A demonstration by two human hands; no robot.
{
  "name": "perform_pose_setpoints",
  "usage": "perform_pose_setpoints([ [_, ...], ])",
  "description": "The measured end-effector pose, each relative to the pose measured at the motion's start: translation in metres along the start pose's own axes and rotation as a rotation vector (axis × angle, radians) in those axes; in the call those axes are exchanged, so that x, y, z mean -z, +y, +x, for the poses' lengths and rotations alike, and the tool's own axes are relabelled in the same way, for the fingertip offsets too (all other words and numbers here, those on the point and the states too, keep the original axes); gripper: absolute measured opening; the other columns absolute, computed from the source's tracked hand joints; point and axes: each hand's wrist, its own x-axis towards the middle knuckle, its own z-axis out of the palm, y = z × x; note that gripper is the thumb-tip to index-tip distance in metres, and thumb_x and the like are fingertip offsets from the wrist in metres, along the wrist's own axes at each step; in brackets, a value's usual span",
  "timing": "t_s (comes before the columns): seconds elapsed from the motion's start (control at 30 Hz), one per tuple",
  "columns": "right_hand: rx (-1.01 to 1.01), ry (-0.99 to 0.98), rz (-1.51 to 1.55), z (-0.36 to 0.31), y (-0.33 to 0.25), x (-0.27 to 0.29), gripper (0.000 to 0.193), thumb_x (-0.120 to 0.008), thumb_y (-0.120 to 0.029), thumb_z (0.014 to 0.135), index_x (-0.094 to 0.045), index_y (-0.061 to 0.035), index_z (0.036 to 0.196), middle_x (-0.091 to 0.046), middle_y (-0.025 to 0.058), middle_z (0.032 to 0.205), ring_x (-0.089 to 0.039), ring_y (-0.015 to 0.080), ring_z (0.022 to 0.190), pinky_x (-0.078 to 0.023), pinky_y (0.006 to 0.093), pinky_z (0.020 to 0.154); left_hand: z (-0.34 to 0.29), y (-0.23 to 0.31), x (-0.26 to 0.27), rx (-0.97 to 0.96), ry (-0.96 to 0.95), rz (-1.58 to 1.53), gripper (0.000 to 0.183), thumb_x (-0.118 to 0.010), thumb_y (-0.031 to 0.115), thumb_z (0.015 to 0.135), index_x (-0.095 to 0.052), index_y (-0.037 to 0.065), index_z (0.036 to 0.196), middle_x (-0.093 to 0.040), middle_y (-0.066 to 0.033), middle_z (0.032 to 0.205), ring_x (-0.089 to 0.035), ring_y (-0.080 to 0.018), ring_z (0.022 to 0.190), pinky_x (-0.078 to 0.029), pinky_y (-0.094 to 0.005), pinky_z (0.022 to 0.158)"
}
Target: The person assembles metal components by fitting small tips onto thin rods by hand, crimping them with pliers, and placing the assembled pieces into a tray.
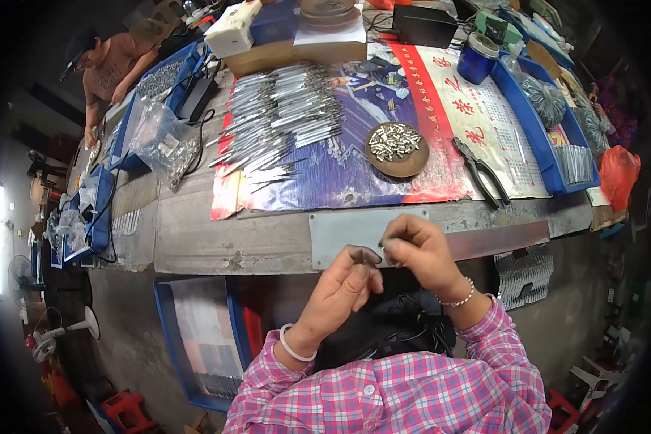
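Note:
Above the table's front edge, my left hand and my right hand are close together, with darkened fingertips. My right thumb and forefinger press together in a pinch; whatever is between them is too small to make out. The fingers of my left hand are curled, and their contents cannot be told. Behind the hands lies a pale metal plate. Farther back, a round brown bowl holds many small shiny metal cylinders. Black-handled pliers lie to its right. A large pile of thin metal rods covers the poster's left part.
A printed poster covers the tabletop. Blue trays stand right and far left, with bagged metal parts. A blue jar stands at the back. Another blue tray is below the edge. A person works at far left.

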Motion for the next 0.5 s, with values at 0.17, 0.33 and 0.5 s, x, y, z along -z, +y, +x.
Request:
perform_pose_setpoints([
  [0.17, -0.157, -0.068, 0.42, 0.006, 0.005, 0.006, 0.014, -0.058, -0.014, 0.086, -0.054, -0.0007, 0.088, -0.053, 0.0017, 0.073, -0.047, 0.0076, 0.059, -0.042, 0.0215, 0.057, -0.006, 0.004, -0.002, -0.001, -0.016, 0.088, 0.018, -0.044, 0.018, 0.095, -0.045, 0.002, 0.104, -0.053, -0.0072, 0.078, -0.04, -0.0045, 0.051, -0.032, -0.0155, 0.049],
  [0.33, -0.151, -0.119, 0.433, 0.007, 0.006, -0.001, 0.016, -0.056, -0.015, 0.087, -0.05, -0.0004, 0.085, -0.046, 0.004, 0.067, -0.042, 0.0091, 0.056, -0.04, 0.0253, 0.054, -0.012, -0.001, 0.003, 0.064, 0.025, 0.001, 0.014, -0.046, 0.012, 0.093, -0.048, 0.001, 0.101, -0.054, -0.0093, 0.075, -0.043, -0.0071, 0.048, -0.033, -0.0169, 0.046],
  [0.5, -0.186, -0.18, 0.388, 0.004, 0.007, -0.002, 0.016, -0.058, -0.015, 0.086, -0.052, -0.0005, 0.086, -0.05, 0.0036, 0.07, -0.046, 0.0091, 0.059, -0.04, 0.0227, 0.054, -0.015, 0.0, 0.005, 0.132, 0.033, -0.179, 0.013, -0.051, 0.014, 0.092, -0.047, 0.002, 0.095, -0.057, -0.0084, 0.076, -0.053, -0.0093, 0.052, -0.04, -0.018, 0.047],
])
